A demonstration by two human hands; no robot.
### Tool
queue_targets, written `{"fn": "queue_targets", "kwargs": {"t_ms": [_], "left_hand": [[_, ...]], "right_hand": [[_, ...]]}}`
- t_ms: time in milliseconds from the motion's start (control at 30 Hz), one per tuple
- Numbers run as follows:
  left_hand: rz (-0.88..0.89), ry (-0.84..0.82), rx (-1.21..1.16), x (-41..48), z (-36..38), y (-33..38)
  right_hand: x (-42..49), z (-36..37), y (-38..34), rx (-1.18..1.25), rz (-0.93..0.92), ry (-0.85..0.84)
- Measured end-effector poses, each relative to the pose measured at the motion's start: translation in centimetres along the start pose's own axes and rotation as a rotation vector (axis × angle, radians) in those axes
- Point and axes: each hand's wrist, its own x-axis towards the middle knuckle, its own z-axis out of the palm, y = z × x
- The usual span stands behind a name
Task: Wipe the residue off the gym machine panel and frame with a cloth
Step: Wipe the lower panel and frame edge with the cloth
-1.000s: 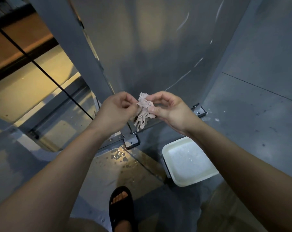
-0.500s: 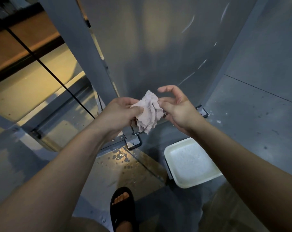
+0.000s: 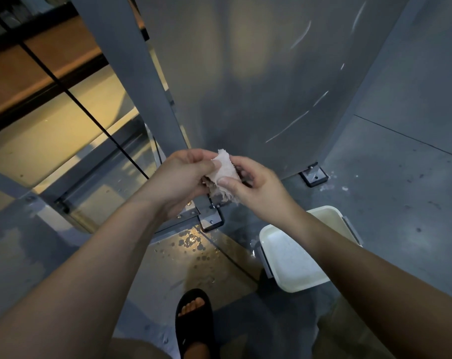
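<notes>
A small pinkish cloth [image 3: 226,170] is bunched between both hands in front of the grey machine panel [image 3: 258,86]. My left hand [image 3: 183,177] pinches its left side with thumb and fingers. My right hand [image 3: 256,185] grips its right side, thumb on top. White streaks of residue [image 3: 288,128] run across the panel's right half. The grey frame post [image 3: 131,73] rises along the panel's left edge. Neither hand touches the panel.
A white tub [image 3: 292,260] with water stands on the floor under my right forearm. Water drops [image 3: 191,242] lie by the black foot bracket [image 3: 212,220]. A second bracket [image 3: 314,176] is at the panel's right corner. My sandalled foot [image 3: 194,320] is below. A black cable [image 3: 85,110] crosses at left.
The cloth hung loose and was spread between my hands; now it is folded tighter, with my right fingers closed on it. Both hands have drawn closer together.
</notes>
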Motion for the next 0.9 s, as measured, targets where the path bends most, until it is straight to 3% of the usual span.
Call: {"fn": "queue_targets", "kwargs": {"t_ms": [100, 200, 300, 467, 567, 667, 833, 900], "left_hand": [[0.03, 0.018, -0.02, -0.1, -0.2, 0.2], [0.189, 0.248, 0.269, -0.3, -0.6, 0.2], [0.361, 0.48, 0.522, -0.6, -1.4, 0.2], [0.498, 0.584, 0.775, -0.3, -2.5, -0.4], [0.531, 0.564, 0.837, -0.1, -2.7, -0.6], [0.548, 0.572, 0.853, 0.2, -2.8, -0.9], [0.54, 0.533, 0.927, 0.8, -2.3, -1.4], [0.563, 0.515, 0.957, 0.9, -1.7, -1.3]], "right_hand": [[0.9, 0.6, -0.1, 0.023, -0.035, 0.132], [2.3, 0.3, -1.1, -0.177, -0.201, 0.32], [4.4, -0.1, -3.2, -0.332, -0.413, 0.4], [8.5, 2.2, -4.7, -0.666, -0.72, 0.474], [8.2, 3.9, 0.0, -0.928, -0.733, 0.316], [7.0, 3.4, 2.6, -1.013, -0.696, 0.191], [8.6, 3.1, -2.3, -0.791, -0.604, 0.547], [8.5, 3.5, -0.8, -0.852, -0.63, 0.512]]}}
